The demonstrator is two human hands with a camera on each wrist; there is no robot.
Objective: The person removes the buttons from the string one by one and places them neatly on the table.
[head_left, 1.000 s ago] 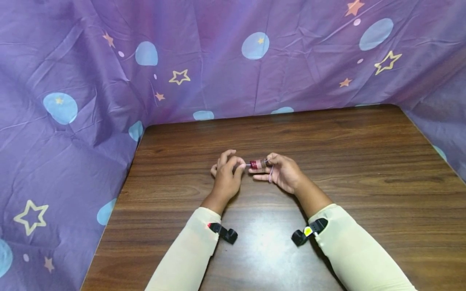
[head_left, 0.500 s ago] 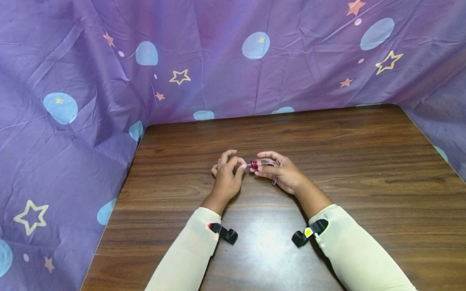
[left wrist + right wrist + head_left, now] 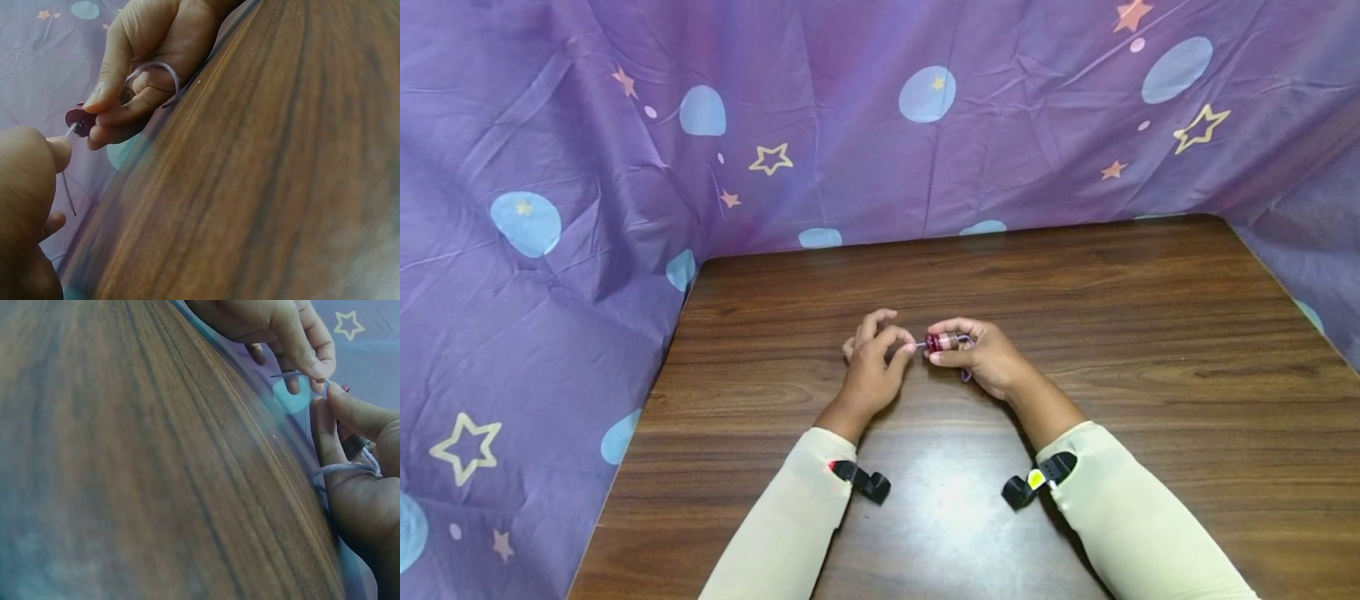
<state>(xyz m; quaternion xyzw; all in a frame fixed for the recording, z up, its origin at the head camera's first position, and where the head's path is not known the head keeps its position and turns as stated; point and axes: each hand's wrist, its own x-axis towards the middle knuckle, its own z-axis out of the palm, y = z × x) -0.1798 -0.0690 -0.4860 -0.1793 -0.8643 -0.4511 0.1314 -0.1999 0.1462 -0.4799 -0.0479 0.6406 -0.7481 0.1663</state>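
Over the table, my left hand pinches a thin lilac cord between thumb and forefinger, its other fingers spread. A short cord end hangs below that pinch in the left wrist view. Threaded on the cord is a stack of small round discs, dark red at the left end, then pink and brownish. My right hand grips the stack between thumb and fingers. From the left wrist, the dark red end disc faces the left hand, cord coming out of its middle. Behind the stack, the cord loops by the right palm.
A brown wood-grain table spreads under both hands. A purple curtain with stars and planets hangs along its back and sides. Black straps with small cameras sit on both cream sleeves.
My right thumb and fingers have gone from the cord at the stack's right end to the stack itself, and now grip it. My left hand, still pinching the cord, has shifted slightly right.
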